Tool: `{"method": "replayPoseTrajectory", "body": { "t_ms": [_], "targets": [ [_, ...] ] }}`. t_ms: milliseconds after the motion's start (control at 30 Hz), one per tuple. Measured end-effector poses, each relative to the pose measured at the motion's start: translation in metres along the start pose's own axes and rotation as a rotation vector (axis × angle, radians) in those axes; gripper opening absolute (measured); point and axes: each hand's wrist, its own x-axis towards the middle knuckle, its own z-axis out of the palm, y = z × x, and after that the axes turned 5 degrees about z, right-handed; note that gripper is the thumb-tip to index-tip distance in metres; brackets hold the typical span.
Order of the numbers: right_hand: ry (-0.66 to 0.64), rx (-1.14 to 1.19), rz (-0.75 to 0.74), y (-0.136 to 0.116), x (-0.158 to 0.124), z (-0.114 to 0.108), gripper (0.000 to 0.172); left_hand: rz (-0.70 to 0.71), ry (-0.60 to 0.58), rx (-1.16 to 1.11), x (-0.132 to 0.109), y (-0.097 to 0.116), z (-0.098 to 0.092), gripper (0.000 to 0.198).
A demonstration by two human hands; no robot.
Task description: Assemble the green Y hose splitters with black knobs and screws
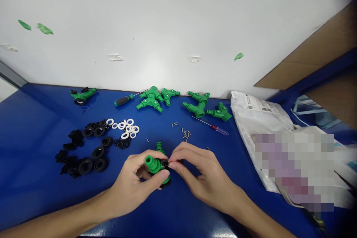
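My left hand (139, 182) is wrapped round a green plastic Y-shaped hose splitter (153, 163), one spout tilted up toward me and the other pointing away. A black part sits on the splitter's side, and a dark ring shows at its lower end. The thumb and forefinger of my right hand (198, 171) are pinched together right at that black part. Whatever lies between those fingertips is too small to make out. Just beyond the hands are several small screws (186, 134) and a single screw (147, 140).
Black caps and knobs (98, 152), white washers (128, 128) and black O-rings (122, 143) lie left. Along the wall stand green splitters (150, 102), one with black knobs (83, 96). A green-handled screwdriver (124, 100), a red-handled screwdriver (220, 130) and a plastic bag (251, 119) lie around.
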Motion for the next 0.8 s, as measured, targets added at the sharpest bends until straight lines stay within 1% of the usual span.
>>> {"method": "replayPoseTrajectory", "body": {
  "t_ms": [133, 233, 467, 567, 700, 800],
  "targets": [
    [0.035, 0.018, 0.016, 0.0, 0.001, 0.004, 0.015, 0.016, -0.047, 0.016, 0.0, -0.001, 0.0, 0.026],
    [0.046, 0.027, 0.016, -0.001, 0.002, 0.004, 0.016, 0.011, -0.071, -0.003, 0.0, -0.002, 0.0, 0.026],
    [-0.007, 0.125, 0.031, -0.005, 0.006, -0.012, 0.009, -0.011, -0.035, -0.125, 0.001, 0.004, 0.0, 0.027],
    [-0.027, 0.11, 0.027, -0.004, 0.006, -0.011, 0.007, -0.019, -0.054, -0.106, 0.001, 0.004, 0.0, 0.027],
    [-0.035, 0.087, 0.044, -0.003, 0.006, -0.005, 0.011, -0.016, -0.089, -0.071, -0.001, 0.002, 0.0, 0.026],
    [-0.047, 0.06, 0.054, -0.003, 0.005, -0.005, 0.014, -0.019, -0.099, -0.076, 0.0, 0.001, -0.001, 0.027]
  ]
}}
